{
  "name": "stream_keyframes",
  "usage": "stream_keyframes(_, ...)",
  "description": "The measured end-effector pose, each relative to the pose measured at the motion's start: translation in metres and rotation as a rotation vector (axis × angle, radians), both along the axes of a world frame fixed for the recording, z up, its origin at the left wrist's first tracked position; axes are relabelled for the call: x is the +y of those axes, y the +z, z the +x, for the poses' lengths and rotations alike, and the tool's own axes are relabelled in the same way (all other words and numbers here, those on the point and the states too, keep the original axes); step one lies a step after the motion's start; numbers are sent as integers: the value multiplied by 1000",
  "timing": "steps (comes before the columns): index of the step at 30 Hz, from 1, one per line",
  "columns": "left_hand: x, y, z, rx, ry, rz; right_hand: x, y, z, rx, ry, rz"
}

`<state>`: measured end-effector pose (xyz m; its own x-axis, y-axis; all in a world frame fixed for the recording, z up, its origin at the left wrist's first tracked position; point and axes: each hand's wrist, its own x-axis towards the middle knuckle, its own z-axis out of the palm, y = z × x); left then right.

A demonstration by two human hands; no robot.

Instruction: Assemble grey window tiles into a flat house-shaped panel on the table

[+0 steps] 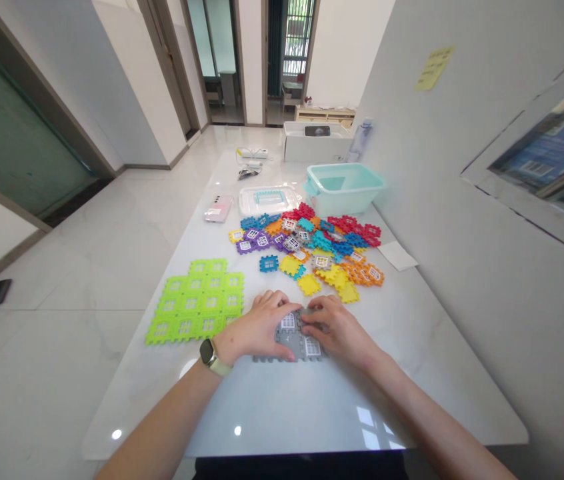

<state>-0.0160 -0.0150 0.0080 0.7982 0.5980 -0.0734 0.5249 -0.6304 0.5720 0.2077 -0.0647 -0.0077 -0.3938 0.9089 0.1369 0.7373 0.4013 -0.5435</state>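
Note:
Several grey interlocking tiles (291, 343), some with white window inserts, lie joined flat on the table in front of me. My left hand (261, 328) spans their left side, its thumb across the surface and its fingers curled at the far edge. At the upper right corner, my right hand (337, 328) has thumb and fingers bent onto a grey tile, which is partly hidden under them. To the left lies a flat stepped panel of bright green tiles (196, 295) with window openings. A green-banded watch (209, 353) is on my left wrist.
Beyond my hands spreads a pile of loose tiles (319, 240) in several colours. Farther back stand a mint plastic bin (345, 193), its clear lid (249, 200), a pink phone (219, 209) and a white box (297, 148). White paper (398, 256) lies by the right wall.

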Motion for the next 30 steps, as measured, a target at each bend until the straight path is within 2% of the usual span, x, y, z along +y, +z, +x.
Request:
stream_keyframes(4, 1, -2, 1, -21, -3, -10, 3, 1, -5, -32, -38, -53)
stream_keyframes(8, 2, -1, 2, -14, 5, -11, 5, 2, -5, -55, 2, -51)
stream_keyframes(13, 1, -2, 3, 9, 7, 9, 12, -1, 7, 91, 23, 27)
stream_keyframes(16, 0, -4, 4, 8, 2, 19, 34, -2, 22, 141, -125, 173)
stream_keyframes(18, 1, -3, 3, -18, -26, 20, 55, -3, 33, 67, -246, 258)
stream_keyframes(20, 0, 0, 2, -52, -89, 14, 75, -4, 41, -41, -317, 254)
stream_keyframes(23, -4, 5, 1, -72, -169, 30, 93, -8, 44, -97, -323, 199)
stream_keyframes(26, -11, 7, 4, -59, -59, 97, 95, -11, 42, -73, -319, 245)
stream_keyframes(28, -17, 5, 8, -35, 62, 134, 90, -10, 41, -37, -343, 309)
stream_keyframes(30, -22, 1, 12, -6, 111, 129, 82, -6, 39, 11, -356, 364)
